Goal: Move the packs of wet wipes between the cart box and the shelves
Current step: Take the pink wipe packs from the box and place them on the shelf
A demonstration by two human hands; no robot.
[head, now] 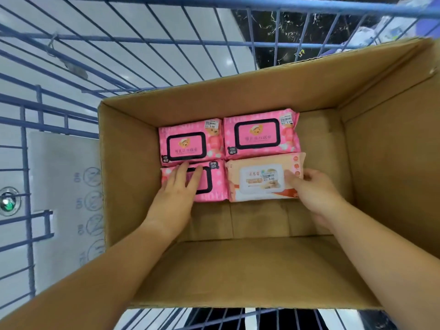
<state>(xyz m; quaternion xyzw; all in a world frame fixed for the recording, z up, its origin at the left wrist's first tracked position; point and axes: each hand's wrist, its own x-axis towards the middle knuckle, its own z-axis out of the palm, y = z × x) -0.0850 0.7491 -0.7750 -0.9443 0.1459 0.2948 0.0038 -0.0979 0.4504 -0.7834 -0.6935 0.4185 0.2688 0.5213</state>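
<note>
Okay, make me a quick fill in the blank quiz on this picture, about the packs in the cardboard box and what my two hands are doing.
1. The cardboard box holds ____ packs of wet wipes.
2. ____ of them are pink.
3. The left hand lies flat on the near-left pack, whose colour is ____.
4. The right hand grips the orange pack, which lies directly to the ____ of the near-left pack.

Missing words: four; three; pink; right.
</note>
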